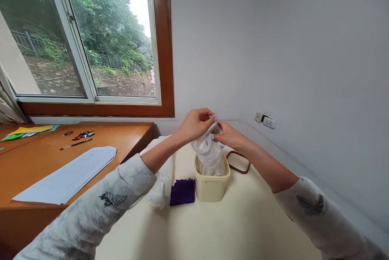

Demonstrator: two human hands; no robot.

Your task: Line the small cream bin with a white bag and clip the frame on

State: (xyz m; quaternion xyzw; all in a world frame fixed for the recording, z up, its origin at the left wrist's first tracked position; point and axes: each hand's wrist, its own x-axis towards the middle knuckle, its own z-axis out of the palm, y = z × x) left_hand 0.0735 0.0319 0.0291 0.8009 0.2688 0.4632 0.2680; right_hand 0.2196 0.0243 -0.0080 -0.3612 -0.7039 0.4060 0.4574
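A white plastic bag rises, bunched and crumpled, out of a cream plastic bin. My left hand pinches the bag's top edge between thumb and fingers. On the other side, my right hand grips the bag a little lower, its fingertips partly hidden in the folds. The lower part of the bag sits inside the bin's walls. Behind the bin to the right, a brown rectangular ring lies flat. A folded purple cloth rests just left of the bin.
More crumpled white plastic lies left of the cloth on the cream surface. The wooden desk at left bears papers, a pen and coloured sheets. A wall socket is at the back right.
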